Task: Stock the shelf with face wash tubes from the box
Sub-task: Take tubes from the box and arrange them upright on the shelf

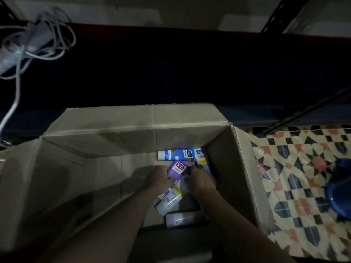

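An open cardboard box (114, 141) stands on the floor in front of a dark shelf (171, 69). Both my hands are down inside it at the right end. My left hand (157, 178) grips a purple tube (177, 169). My right hand (201, 180) curls round a white tube with a yellow band (173, 196). A blue tube (176, 154) lies flat against the far wall, with a blue and orange carton (202, 155) beside it. Another pale tube (182, 218) lies near the box's front wall in shadow.
A tangle of grey cables (38, 35) hangs at the upper left. Patterned floor tiles (294, 177) show to the right of the box, with a blue plastic object (340, 190) at the right edge. Black shelf struts (275, 16) run diagonally at the upper right.
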